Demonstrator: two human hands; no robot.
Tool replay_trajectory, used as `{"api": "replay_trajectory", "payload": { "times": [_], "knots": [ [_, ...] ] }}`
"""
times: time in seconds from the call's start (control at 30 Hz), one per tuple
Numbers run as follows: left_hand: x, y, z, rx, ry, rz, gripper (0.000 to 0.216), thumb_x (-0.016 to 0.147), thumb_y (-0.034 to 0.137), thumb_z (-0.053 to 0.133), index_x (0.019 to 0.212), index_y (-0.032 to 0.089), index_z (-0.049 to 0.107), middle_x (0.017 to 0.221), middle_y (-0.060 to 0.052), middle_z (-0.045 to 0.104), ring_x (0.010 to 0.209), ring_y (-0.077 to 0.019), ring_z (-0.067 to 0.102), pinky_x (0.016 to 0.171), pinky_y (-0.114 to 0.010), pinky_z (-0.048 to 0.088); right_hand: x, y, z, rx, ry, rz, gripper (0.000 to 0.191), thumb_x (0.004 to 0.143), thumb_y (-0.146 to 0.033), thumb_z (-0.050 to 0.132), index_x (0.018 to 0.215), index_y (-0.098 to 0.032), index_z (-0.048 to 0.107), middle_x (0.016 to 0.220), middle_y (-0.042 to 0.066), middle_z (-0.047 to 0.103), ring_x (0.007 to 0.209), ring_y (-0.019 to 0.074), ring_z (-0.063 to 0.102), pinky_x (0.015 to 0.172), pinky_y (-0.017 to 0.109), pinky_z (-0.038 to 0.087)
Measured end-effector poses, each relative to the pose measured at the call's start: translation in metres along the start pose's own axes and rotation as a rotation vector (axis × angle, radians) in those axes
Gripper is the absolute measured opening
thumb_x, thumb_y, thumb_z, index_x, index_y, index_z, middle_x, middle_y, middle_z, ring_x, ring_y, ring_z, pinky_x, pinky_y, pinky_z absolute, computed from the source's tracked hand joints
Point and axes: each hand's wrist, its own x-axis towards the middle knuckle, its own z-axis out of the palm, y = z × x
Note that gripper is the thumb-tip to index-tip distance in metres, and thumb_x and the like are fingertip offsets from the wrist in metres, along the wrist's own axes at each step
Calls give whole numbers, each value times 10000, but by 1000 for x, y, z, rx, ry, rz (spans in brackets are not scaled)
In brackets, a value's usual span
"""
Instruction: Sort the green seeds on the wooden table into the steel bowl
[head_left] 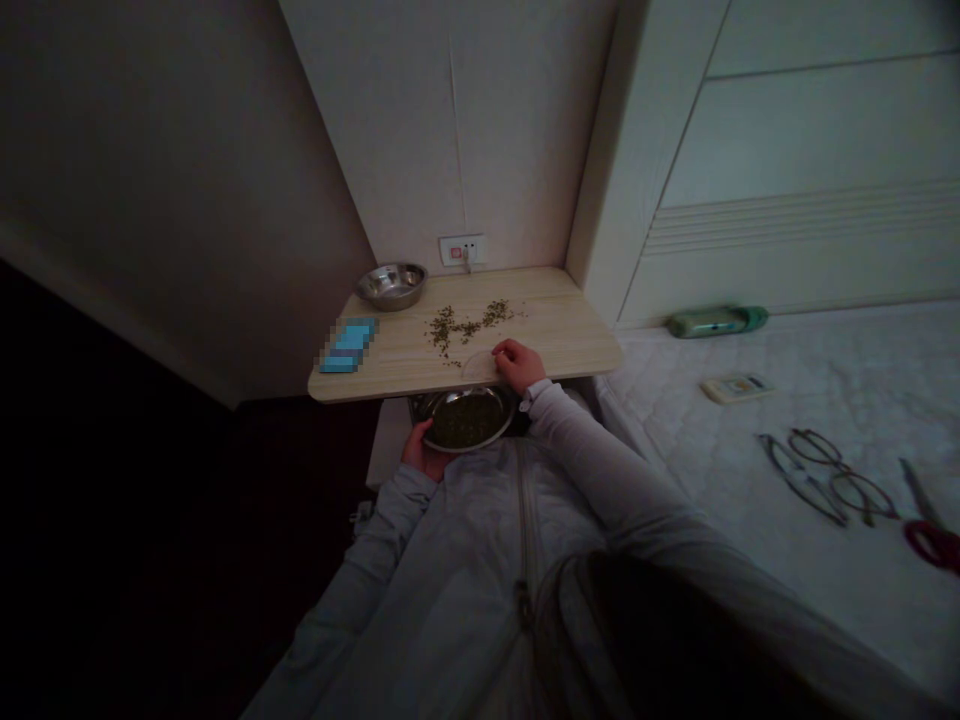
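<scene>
My left hand point(421, 455) grips the rim of a metal bowl point(465, 418) holding small dark green bits, kept just below the front edge of a light wooden table point(570, 335). My right hand point(517, 364) rests at the table's front edge, fingers curled on a pale thin card point(478, 364) lying flat. A scatter of the same green bits point(465, 325) lies on the table just beyond the card.
An empty metal bowl point(391, 285) stands at the table's back left, a blue box point(349, 345) at its left edge, a wall socket point(463, 249) behind. On the bed to the right lie a green case point(716, 321), a small card point(735, 388), two pairs of glasses point(825, 478) and scissors point(930, 530).
</scene>
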Motion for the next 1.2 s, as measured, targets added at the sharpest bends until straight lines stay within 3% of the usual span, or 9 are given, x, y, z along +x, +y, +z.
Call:
{"api": "replay_trajectory", "payload": {
  "times": [1.2],
  "knots": [
    [0,0,-2,-34,-22,-10,243,668,237,423,842,149,566,768,-64,637,924,-230,513,789,-405,398,-1,-1,-1,-24,-7,-10,216,651,-266,397,786,-195,549,575,-34,535,560,96,469,573,222,355]
  ]
}}
